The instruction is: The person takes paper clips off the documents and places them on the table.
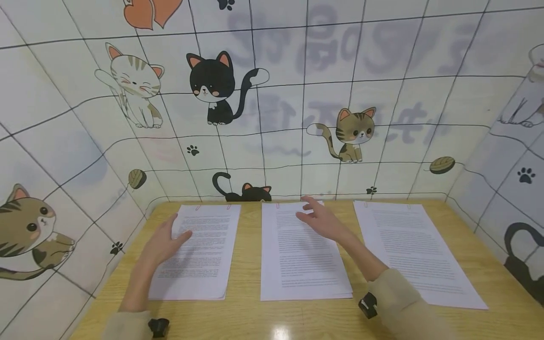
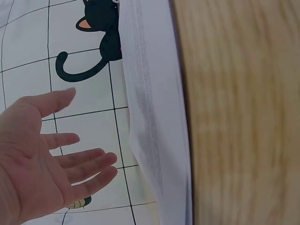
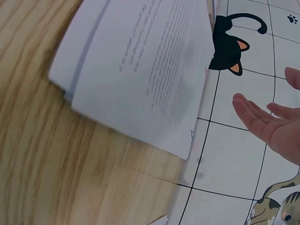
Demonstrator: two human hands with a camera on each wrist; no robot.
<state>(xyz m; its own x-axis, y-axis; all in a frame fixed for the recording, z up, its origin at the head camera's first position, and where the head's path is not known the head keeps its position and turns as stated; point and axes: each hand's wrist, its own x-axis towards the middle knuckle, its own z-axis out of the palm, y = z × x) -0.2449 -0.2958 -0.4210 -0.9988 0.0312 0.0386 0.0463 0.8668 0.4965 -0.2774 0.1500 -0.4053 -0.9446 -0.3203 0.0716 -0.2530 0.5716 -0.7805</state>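
Note:
Three stacks of printed paper lie in a row on a wooden table. My left hand [image 1: 163,242] hovers over the left edge of the left stack [image 1: 199,264], thumb and fingers spread and holding nothing. Above the top of the middle stack [image 1: 303,269] is my right hand [image 1: 320,221], its fingers loosely extended with nothing in them. The right stack [image 1: 425,255] lies beyond my right forearm. Small paper clips show along the stacks' top edges, among them a pink clip [image 1: 278,206] on the middle one. In the left wrist view the left hand [image 2: 51,159] appears apart from the paper.
The wooden table [image 1: 250,321] meets a white tiled-pattern wall [image 1: 280,151] printed with cartoon cats at its back edge. Side walls with the same pattern stand to the left and right. Strips of bare wood separate the stacks.

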